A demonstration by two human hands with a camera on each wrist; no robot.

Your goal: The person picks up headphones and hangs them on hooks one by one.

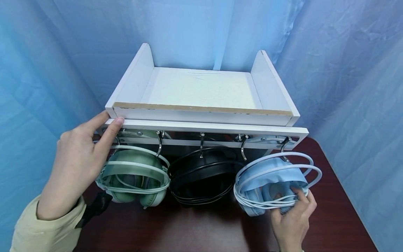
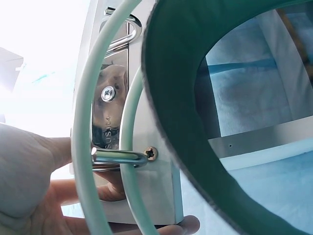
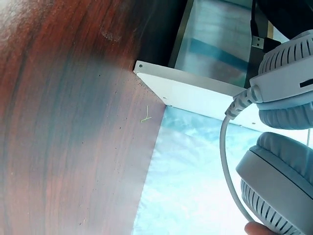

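My left hand [image 1: 78, 152] grips the left end of the white rack [image 1: 201, 114], its thumb on the front ledge. In the left wrist view, its fingers curl round the board's end beside a metal hook [image 2: 120, 156]. My right hand [image 1: 292, 218] holds light blue headphones [image 1: 267, 169] at their lower right, by an ear cup. Their double headband loops at the rack's rightmost hook [image 1: 284, 143], and their cable is bundled across the front. A fingertip [image 3: 259, 228] touches an ear cup [image 3: 276, 188] in the right wrist view.
Green headphones [image 1: 133, 169] hang at the left of the rack and black headphones [image 1: 204, 175] in the middle. Metal hooks [image 1: 243, 148] line the rail. The rack stands on a dark reddish wooden table [image 1: 195, 227], with blue curtains [image 1: 346, 87] behind and at the sides.
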